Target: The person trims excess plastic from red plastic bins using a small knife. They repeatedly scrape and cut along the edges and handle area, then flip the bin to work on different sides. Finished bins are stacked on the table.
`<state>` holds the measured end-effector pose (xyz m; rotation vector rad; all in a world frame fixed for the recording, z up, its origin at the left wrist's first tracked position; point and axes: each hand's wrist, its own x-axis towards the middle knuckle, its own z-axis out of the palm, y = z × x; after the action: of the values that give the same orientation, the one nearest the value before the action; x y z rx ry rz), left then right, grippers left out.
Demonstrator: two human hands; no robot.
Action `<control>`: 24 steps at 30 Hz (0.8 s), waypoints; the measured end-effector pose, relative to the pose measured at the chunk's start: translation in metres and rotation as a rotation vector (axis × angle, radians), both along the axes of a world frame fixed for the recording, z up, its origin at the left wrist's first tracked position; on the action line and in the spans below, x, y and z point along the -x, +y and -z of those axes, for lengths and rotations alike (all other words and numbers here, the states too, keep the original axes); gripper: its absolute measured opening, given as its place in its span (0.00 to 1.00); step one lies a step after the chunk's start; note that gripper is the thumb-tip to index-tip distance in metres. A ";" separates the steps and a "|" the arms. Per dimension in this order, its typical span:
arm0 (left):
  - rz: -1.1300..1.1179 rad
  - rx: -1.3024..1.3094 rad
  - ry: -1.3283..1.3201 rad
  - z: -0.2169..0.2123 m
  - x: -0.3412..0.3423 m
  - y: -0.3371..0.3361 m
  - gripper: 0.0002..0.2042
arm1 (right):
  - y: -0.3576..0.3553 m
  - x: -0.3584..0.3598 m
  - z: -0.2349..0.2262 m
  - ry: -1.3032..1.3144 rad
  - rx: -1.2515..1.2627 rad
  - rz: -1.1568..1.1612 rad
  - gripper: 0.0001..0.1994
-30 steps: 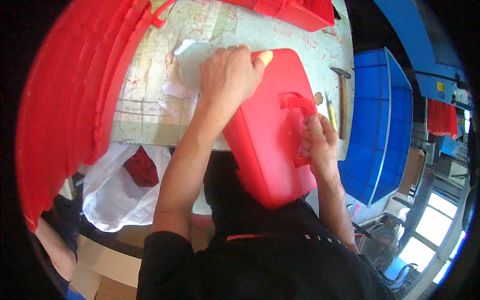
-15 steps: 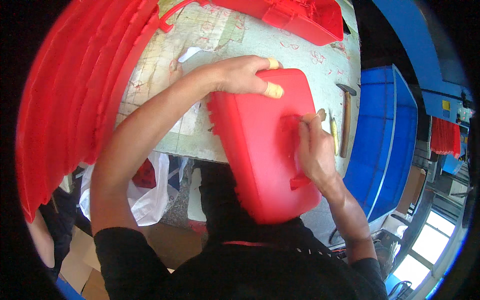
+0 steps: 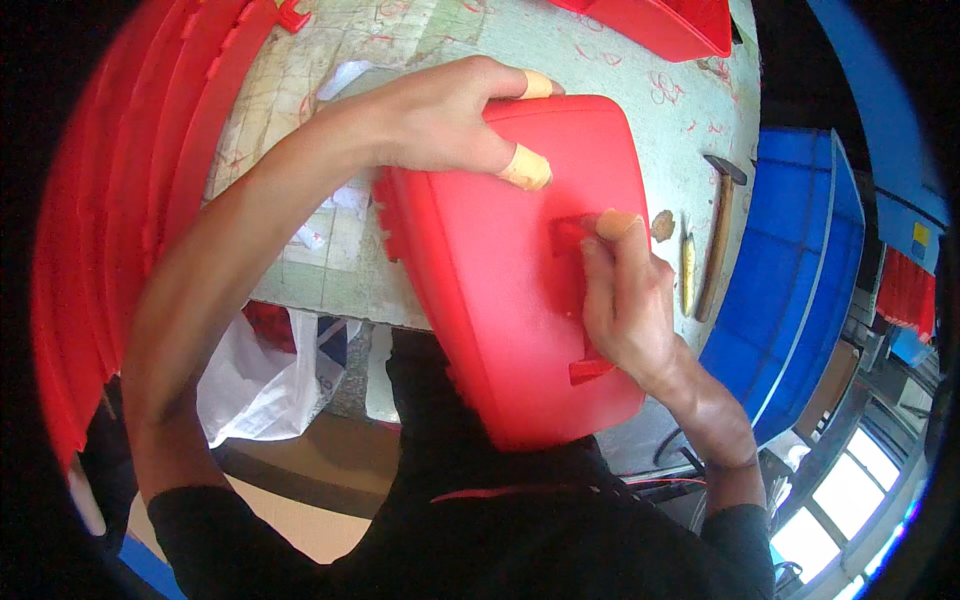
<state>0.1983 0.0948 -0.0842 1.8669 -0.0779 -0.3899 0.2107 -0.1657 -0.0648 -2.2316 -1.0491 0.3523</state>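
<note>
Head view: the left hand (image 3: 440, 115) curls over the far upper edge of a large red plastic lid (image 3: 520, 270), its fingers closed on that rim, two of them wrapped in tan bandages. The right hand (image 3: 625, 305) lies flat on the lid's upper face, nearer the person's body and toward its right side, with a bandaged fingertip pressed against a raised red handle bracket (image 3: 572, 235) moulded there; it presses rather than clasps, and I cannot tell whether any finger hooks under the bracket. A second small red tab (image 3: 590, 370) sticks out just below that hand's heel.

The lid's long axis runs from the far left-hand grip down toward the person's chest, so the panel tilts off the near edge of the worktable (image 3: 640, 130) and overhangs the lap. The right hand is the one nearer the bracket; the left only steadies the far end.

Outward from there, a hammer (image 3: 718, 235) lies on the table just right of the lid, with a small slim tool (image 3: 688, 275) beside it. A blue crate (image 3: 790, 280) stands further right. A stack of red panels (image 3: 120, 200) curves along the left, another red part (image 3: 660, 25) sits at the table's far edge, and a white plastic bag (image 3: 255, 375) hangs below the table.
</note>
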 end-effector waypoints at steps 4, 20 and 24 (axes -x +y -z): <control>0.037 0.012 -0.001 -0.002 0.003 -0.002 0.34 | 0.006 0.000 -0.001 0.048 -0.019 -0.017 0.08; -0.533 -0.248 -0.211 0.027 0.016 0.010 0.18 | -0.009 -0.007 0.008 -0.354 -0.065 0.119 0.23; -0.923 -0.271 -0.395 0.009 0.088 -0.010 0.14 | -0.082 -0.029 0.001 -0.278 -0.112 0.408 0.14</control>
<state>0.1105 0.0850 -0.0927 1.9980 0.5782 0.6300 0.2400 -0.2478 -0.0662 -2.3634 -0.6974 -0.1929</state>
